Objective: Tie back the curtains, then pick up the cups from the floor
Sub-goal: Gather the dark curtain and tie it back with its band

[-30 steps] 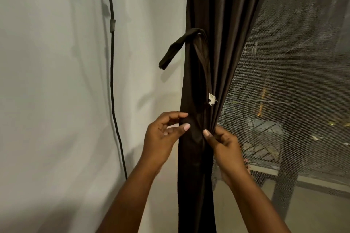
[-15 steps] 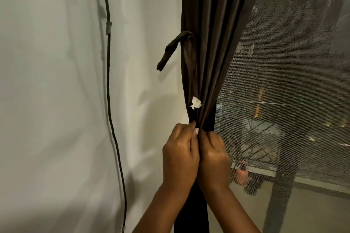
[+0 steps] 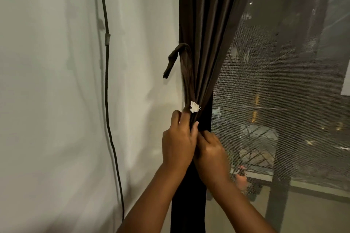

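Note:
A dark brown curtain (image 3: 208, 34) hangs gathered into a narrow bunch beside the window. A matching fabric tie-back strap (image 3: 184, 73) loops over a point on the wall side, one end dangling free to the left, the other running down to a small white tag (image 3: 195, 107). My left hand (image 3: 178, 142) grips the strap and the curtain's left edge just below the tag. My right hand (image 3: 210, 153) presses against it and grips the bunched curtain from the right. No cups are in view.
A white wall (image 3: 56, 100) fills the left side, with a dark cable (image 3: 107, 91) running down it, held by clips. To the right, a mesh window screen (image 3: 284, 100) shows a dim outdoor scene with railings.
My hands came together around the curtain bunch from either side and now squeeze it just under the white tag. The tag and strap have been drawn down toward my hands.

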